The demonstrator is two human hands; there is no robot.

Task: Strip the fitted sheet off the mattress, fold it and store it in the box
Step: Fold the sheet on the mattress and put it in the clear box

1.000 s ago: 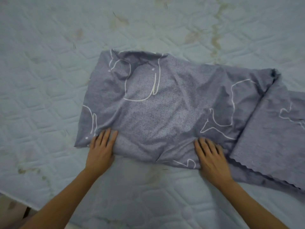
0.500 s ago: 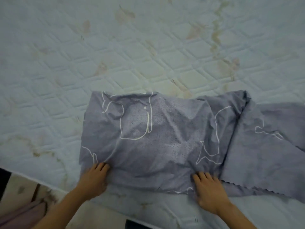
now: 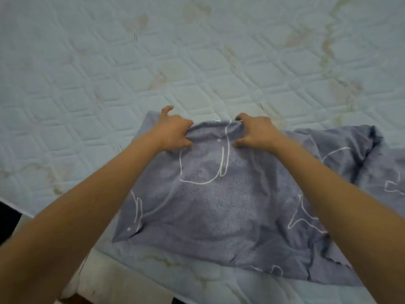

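Pinching the far edge of the fitted sheet [image 3: 210, 207], the left hand [image 3: 173, 132] and right hand [image 3: 257, 132] have moved up from its near edge; another fold seems to be starting.

**Camera Placement: Single Head View**

One wide-angle camera sits on my head. It faces forward and down along my forearms, at close range. My left hand [image 3: 173, 132] and right hand [image 3: 257, 132] appear near frame centre, at the far edge of the sheet [image 3: 219, 211]. The mattress [image 3: 87, 69] fills the upper frame, and its near edge crosses the lower left corner.
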